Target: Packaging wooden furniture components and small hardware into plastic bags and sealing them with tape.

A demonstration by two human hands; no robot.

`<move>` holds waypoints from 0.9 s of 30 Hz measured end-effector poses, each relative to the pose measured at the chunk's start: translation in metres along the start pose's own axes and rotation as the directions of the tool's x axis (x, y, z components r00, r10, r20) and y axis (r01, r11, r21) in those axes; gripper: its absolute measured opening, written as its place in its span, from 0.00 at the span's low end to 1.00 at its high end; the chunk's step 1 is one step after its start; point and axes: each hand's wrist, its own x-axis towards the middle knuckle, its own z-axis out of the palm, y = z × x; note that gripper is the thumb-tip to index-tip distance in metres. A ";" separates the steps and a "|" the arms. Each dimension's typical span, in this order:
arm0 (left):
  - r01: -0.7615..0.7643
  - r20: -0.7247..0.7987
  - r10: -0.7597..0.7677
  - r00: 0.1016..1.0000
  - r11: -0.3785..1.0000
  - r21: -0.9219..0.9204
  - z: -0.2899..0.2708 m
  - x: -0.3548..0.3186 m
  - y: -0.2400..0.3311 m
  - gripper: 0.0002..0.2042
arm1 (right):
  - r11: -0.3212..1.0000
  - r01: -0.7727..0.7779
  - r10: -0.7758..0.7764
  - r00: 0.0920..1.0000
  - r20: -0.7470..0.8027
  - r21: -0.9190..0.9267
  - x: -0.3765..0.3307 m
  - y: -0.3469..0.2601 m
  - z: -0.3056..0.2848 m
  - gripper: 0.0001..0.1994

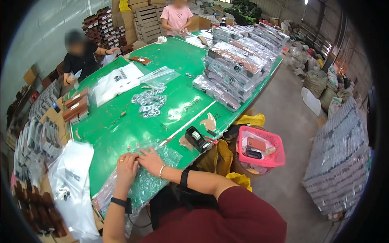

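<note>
Crumpled clear plastic bags lie along the near edge of the green table. My left hand is on this plastic, its fingers bent and close together at the film. Right beside it, my right hand has its fingertips drawn in on the same film, almost touching the left hand. Both hands look closed on the bag, though the fingertips are partly hidden. To the right of my hands stands a black tape dispenser with a pale roll, beside a pink-handled tool.
Bagged brown pieces are piled at the table's far right. Small ring-like parts and white bags lie mid-table. A pink basket stands right of the table. Two co-workers work across it. Wrapped stacks rise at far right.
</note>
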 end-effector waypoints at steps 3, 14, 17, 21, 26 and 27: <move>0.019 -0.015 -0.019 1.000 1.000 -0.015 -0.003 -0.002 0.005 0.13 | 0.999 -0.037 0.037 0.999 -0.022 -0.009 0.001 0.009 0.001 0.18; 0.015 0.156 -0.035 0.987 0.992 0.128 -0.006 0.026 -0.019 0.10 | 0.839 -0.520 0.536 0.841 -0.074 0.164 0.029 0.079 -0.038 0.52; -0.011 0.220 -0.001 0.976 0.998 0.055 -0.007 0.021 -0.023 0.10 | 0.797 -0.545 0.542 0.836 0.091 0.261 0.038 0.069 -0.047 0.48; 0.005 0.190 -0.007 0.982 1.000 0.010 -0.006 0.010 -0.029 0.10 | 0.757 -0.603 0.547 0.795 0.261 0.250 0.044 0.071 -0.047 0.31; 0.065 0.195 -0.056 0.979 0.997 -0.042 -0.002 0.013 -0.019 0.12 | 0.485 -0.382 0.437 0.885 0.160 0.787 0.032 0.106 -0.027 0.20; 0.067 0.168 -0.052 0.984 0.994 -0.085 -0.001 0.013 -0.019 0.13 | 0.463 -0.477 0.446 0.854 0.268 0.747 0.032 0.111 -0.028 0.20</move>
